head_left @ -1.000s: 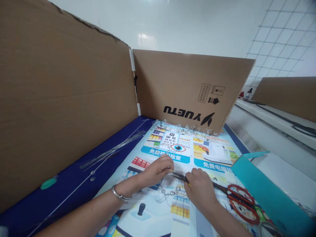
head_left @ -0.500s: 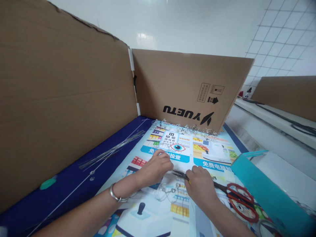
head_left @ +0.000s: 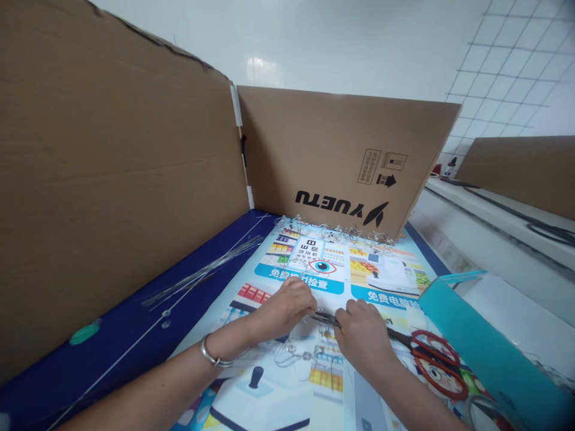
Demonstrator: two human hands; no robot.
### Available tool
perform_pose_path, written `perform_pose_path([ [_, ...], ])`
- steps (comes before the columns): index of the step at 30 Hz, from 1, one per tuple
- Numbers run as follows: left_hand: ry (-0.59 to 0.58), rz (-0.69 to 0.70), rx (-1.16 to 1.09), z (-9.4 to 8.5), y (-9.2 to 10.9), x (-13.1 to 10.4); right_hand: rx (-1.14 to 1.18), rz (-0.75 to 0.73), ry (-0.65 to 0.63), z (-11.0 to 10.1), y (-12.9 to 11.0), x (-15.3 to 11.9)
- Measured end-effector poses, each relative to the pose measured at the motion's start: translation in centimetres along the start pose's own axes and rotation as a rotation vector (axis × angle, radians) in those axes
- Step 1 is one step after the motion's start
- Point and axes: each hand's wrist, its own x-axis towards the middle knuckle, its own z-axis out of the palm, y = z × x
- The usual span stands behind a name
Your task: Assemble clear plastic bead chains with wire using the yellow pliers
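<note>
My left hand (head_left: 287, 308), with a silver bangle on its wrist, is closed in a pinch, and what it holds is too small to make out. My right hand (head_left: 362, 329) is wrapped round dark-jawed pliers (head_left: 325, 318), whose tips point left and reach my left fingertips. Below the hands, thin wire loops with small clear beads (head_left: 306, 355) hang or lie over the printed sheet (head_left: 278, 395). Red-handled scissors (head_left: 438, 362) lie just right of my right hand, their blades partly hidden behind it.
Cardboard panels (head_left: 350, 143) stand at the back and left. Several wire pieces (head_left: 341, 232) lie along the back panel's foot. A bundle of straight wires (head_left: 206, 269) rests on the blue surface at left, near a green piece (head_left: 84, 333). At right stands a turquoise box (head_left: 489, 341).
The pliers' tips have moved slightly left, up to my left fingertips. The wire loops below have shifted and spread a little to the left. The whole view has shifted slightly.
</note>
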Motion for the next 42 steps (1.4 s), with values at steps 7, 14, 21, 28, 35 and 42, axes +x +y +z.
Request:
perform_pose_path([
  [7,0.0,0.005,-0.009,0.2,0.1,0.0,0.006,-0.006,-0.041,-0.1,-0.2,0.0],
  [14,-0.008,0.007,0.009,0.2,0.3,0.2,0.025,0.0,-0.051,0.4,-0.2,0.1],
  [21,-0.026,0.023,0.046,0.2,0.4,0.1,0.005,0.005,-0.079,0.1,-0.3,0.2],
  [28,-0.033,0.034,0.064,0.3,0.3,0.1,0.003,0.014,-0.098,-0.2,-0.3,0.2],
  [35,-0.024,0.015,0.031,0.4,0.3,0.1,0.017,0.014,-0.086,0.0,-0.2,0.3],
  [42,0.124,-0.142,0.076,0.5,-0.5,0.0,0.026,0.066,-0.068,-0.4,0.8,0.2],
])
